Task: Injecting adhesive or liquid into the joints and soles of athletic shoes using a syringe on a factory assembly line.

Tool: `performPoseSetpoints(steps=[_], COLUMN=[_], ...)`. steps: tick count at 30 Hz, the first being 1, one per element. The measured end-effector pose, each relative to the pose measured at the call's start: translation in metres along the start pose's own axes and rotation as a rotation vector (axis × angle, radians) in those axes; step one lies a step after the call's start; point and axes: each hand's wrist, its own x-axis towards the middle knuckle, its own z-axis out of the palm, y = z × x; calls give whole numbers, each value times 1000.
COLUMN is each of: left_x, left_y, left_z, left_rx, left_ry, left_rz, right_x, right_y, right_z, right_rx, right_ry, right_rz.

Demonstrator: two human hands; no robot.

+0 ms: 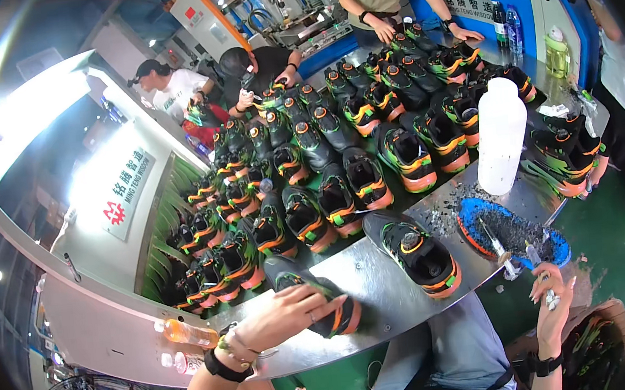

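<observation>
My left hand (pixel 287 314) rests on a black sneaker with orange and green trim (pixel 314 299) at the near edge of the metal table (pixel 379 278), fingers spread over its top. My right hand (pixel 551 300) is raised at the right, pinched on a small metal tool (pixel 537 258) whose tip points at a blue tray (pixel 470 214) of dark scraps. A second sneaker of the same kind (pixel 415 249) lies on the table between my hands.
Several rows of matching sneakers (pixel 324 157) cover the table beyond. A tall white plastic bottle (pixel 500 134) stands by the tray. Other people work at the far side and the left. An orange bottle (pixel 187 332) lies at the table's near left edge.
</observation>
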Motion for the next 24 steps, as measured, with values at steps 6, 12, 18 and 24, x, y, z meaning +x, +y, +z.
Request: performPoseSetpoints(steps=[6,12,18,24], left_x=[-18,4,52,128], left_y=[-20,-4,30,31], left_z=[16,-2,-82,-74], left_rx=[-86,-81,-181,69], left_ry=[-150,-136,-223,3], left_rz=[-39,13,231,248], right_x=[11,16,24,22], right_y=[4,0,-5,0], right_z=[0,-3,3,9], right_rx=[87,-21,-118,-76], right_ry=[33,76,31,74], right_rz=[88,96,33,80])
